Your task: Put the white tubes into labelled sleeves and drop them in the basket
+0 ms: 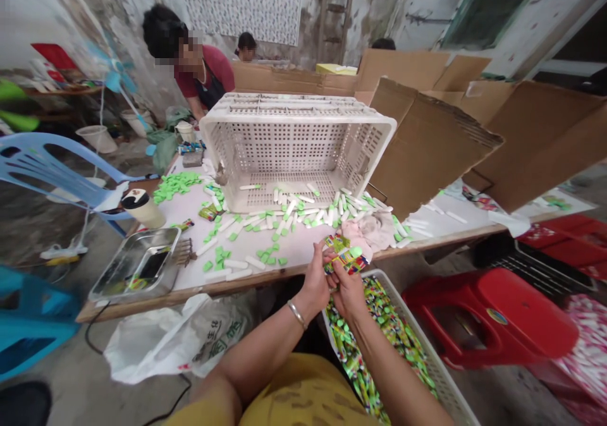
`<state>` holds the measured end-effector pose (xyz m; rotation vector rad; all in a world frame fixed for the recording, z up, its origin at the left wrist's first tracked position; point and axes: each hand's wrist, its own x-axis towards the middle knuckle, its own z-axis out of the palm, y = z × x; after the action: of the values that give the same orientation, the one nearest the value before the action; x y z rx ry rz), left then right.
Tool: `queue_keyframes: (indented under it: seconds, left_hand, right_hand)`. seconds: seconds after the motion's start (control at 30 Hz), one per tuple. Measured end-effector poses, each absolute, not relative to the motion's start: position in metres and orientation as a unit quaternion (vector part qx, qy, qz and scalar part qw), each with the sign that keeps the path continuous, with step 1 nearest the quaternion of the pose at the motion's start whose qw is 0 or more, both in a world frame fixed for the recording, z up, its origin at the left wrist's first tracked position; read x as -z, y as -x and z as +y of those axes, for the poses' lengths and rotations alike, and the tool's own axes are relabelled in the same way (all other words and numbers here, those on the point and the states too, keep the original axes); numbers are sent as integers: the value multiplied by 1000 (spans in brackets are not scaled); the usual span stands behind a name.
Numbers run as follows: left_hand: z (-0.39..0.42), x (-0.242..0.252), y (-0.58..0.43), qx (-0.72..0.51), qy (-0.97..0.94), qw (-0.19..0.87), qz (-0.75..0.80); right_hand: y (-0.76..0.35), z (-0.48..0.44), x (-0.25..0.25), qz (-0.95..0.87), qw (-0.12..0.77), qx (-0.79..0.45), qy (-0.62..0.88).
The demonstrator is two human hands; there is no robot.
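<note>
Both hands meet over the table's front edge, around a few colourful printed wrappers point(346, 255) with a bright green cap showing on top. My left hand point(317, 280), with a bangle at the wrist, grips them from the left. My right hand point(348, 290) holds them from the right and below. Beneath the hands, a white basket point(443, 356) is filled with wrapped green sticks point(379, 312). White tubes with green caps point(284, 217) lie scattered across the table point(190, 258), some inside a white crate point(294, 113) tipped on its side. A pink cloth point(374, 230) lies just beyond the hands.
A metal tray point(137, 268) and a lidded cup point(145, 210) stand at the table's left, near a green cap pile point(175, 186). Cardboard sheets point(427, 141) rise at the right. A red stool point(497, 318) stands right of the basket. A person point(208, 75) leans in behind the table.
</note>
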<state>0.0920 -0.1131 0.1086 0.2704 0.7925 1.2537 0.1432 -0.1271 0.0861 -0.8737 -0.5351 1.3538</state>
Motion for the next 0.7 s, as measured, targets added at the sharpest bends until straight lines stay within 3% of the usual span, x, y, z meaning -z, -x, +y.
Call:
queue_keyframes:
  seconds: [0.23, 0.43, 0.7]
  left_hand:
    - [-109, -108, -98, -557, -165, 733, 354]
    - [-102, -104, -93, -643, -286, 568, 427]
    - [-96, -99, -103, -611, -302, 550, 483]
  right_hand:
    - [-159, -123, -103, -234, 640, -622, 386]
    - [-154, -128, -102, -172, 624, -661, 380]
    - [-149, -136, -96, -167, 641, -619, 422]
